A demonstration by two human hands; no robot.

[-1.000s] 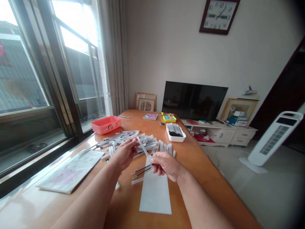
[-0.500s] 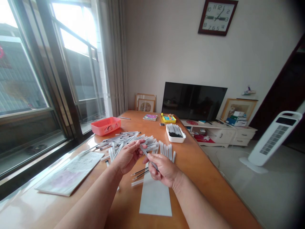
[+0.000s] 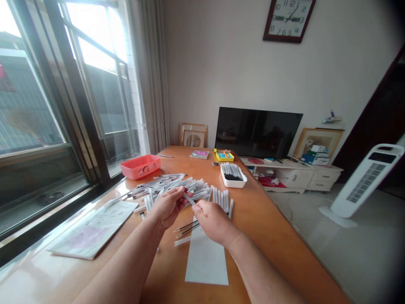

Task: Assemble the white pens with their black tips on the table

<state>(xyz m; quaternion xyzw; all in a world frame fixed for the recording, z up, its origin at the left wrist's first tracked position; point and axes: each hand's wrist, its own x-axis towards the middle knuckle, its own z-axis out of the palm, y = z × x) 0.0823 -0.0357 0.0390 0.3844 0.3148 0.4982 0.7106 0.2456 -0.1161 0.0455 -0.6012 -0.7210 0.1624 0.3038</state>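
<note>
"Starting with the hands, what is being held?"

"A pale, translucent pen tube (image 3: pixel 190 199) is held between them. Its far end is pinched by the thumb and fingers of the left hand (image 3: pixel 172 207), and its near end is gripped by the right hand (image 3: pixel 212 217). Both grips are kept narrow. Whether anything else is enclosed in the right palm cannot be told."

"And where is the tube placed?"

"It is held at a slant above the wooden table (image 3: pixel 262 249), just before a loose pile of pens (image 3: pixel 169 185)."

"What is laid near the right hand?"

"Two dark refills (image 3: pixel 184 228) are laid to its left, reaching over the edge of a white sheet (image 3: pixel 207 264), which is partly covered by the hand and forearm. A short clear tube (image 3: pixel 182 241) is set just below them. Beyond the hand, pale tubes (image 3: pixel 220 197) are lined up side by side."

"And the containers?"

"Black-ended pens are packed in a white box (image 3: pixel 234 184); farther left, a red box (image 3: pixel 141 167) is seen."
</note>
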